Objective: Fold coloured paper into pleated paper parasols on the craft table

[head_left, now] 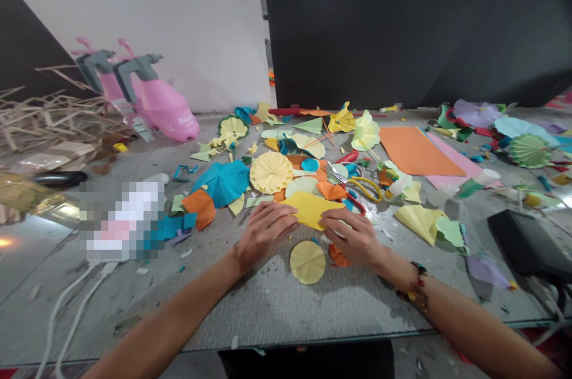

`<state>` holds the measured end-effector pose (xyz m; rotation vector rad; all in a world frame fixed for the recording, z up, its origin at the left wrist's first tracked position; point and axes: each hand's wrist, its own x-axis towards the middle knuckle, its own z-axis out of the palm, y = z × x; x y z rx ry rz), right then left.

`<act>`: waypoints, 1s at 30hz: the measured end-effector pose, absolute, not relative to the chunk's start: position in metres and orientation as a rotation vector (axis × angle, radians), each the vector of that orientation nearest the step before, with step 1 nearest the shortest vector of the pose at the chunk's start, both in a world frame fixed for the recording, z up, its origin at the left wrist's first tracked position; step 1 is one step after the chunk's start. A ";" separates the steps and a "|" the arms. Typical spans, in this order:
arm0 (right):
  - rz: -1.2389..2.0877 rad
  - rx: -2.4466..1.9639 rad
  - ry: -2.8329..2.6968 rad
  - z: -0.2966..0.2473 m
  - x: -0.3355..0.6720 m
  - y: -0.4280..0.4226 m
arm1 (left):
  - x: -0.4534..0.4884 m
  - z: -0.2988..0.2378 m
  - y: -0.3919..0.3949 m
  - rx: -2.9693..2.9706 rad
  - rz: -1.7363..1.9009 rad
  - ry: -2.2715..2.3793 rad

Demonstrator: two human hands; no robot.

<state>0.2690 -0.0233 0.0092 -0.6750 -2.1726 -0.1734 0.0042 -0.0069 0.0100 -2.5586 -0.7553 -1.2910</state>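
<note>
My left hand (263, 231) and my right hand (350, 237) both hold a folded sheet of yellow paper (309, 210) flat against the grey tabletop (286, 307), one at each side. A beaded bracelet (417, 288) circles my right wrist. Just below my hands lies a round pleated yellow paper disc (307, 262), with a crumpled orange paper scrap (338, 255) beside it. Above the sheet are red-and-yellow-handled scissors (353, 186) and a large pleated yellow paper rosette (270, 172). A teal folded paper piece (222, 183) lies to the upper left.
Paper scraps and folded shapes cover the table's far half. Orange and pink sheets (420, 151) lie at the back right, with a black case (527, 245) at the right edge. A pink machine (156, 102), wooden sticks (49, 123), white cables (60, 325) and a pixelated blurred object (120, 221) are to the left.
</note>
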 end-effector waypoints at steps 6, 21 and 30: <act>-0.163 -0.647 -2.176 0.006 0.271 -0.023 | 0.003 0.015 -0.010 -2.524 -1.383 -0.752; -0.093 -0.636 -2.196 0.003 0.273 -0.023 | 0.001 0.018 -0.010 -2.477 -1.374 -0.681; -0.112 -0.644 -2.196 0.005 0.273 -0.022 | 0.001 0.023 -0.012 -2.493 -1.367 -0.663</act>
